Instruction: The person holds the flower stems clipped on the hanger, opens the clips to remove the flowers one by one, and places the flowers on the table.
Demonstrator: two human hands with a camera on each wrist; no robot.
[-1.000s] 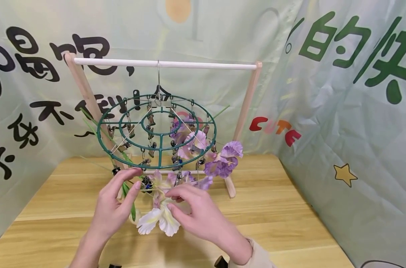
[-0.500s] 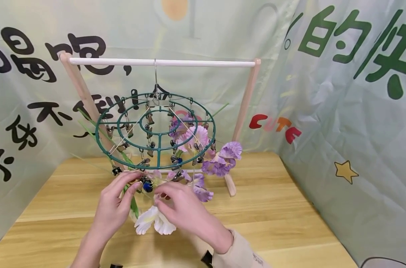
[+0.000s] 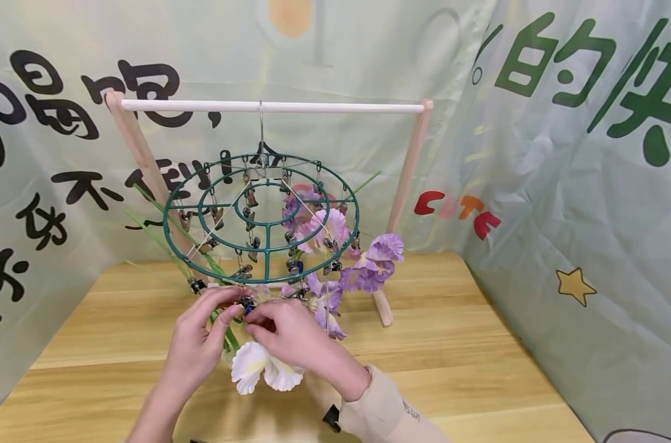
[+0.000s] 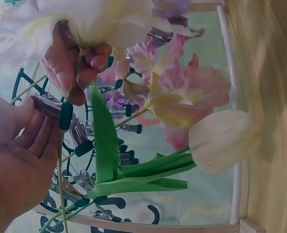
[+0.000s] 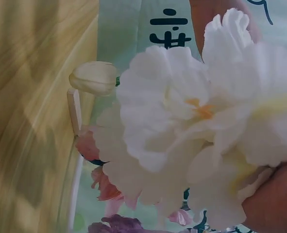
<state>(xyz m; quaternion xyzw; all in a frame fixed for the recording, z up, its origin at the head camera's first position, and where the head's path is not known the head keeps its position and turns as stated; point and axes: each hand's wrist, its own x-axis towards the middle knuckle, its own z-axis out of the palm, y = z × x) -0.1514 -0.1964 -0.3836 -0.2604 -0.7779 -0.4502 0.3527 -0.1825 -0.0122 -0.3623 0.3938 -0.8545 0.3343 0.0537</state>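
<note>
My left hand (image 3: 199, 344) pinches a metal clip (image 4: 48, 106) with dark green tips, which hangs from the round green clip hanger (image 3: 267, 249). My right hand (image 3: 302, 338) holds the thin stem of a white artificial iris (image 3: 266, 369) just behind its bloom. The bloom droops below the right hand and fills much of the right wrist view. In the left wrist view the stem (image 4: 60, 170) passes at the clip's tips; whether they grip it cannot be told. Beside it hang a white tulip (image 4: 223, 141) with green leaves and a pink iris (image 4: 187, 92).
A wooden stand with a white bar (image 3: 341, 107) carries the hanger above the wooden table (image 3: 452, 369). Purple irises (image 3: 369, 271) hang at its right, and long green stems (image 3: 158, 240) stick out at left. A printed cloth (image 3: 535, 154) stands behind and at right.
My right hand has moved left toward the left hand, drawing the iris stem up to the clip. The left hand stays at the clip, shifting only slightly.
</note>
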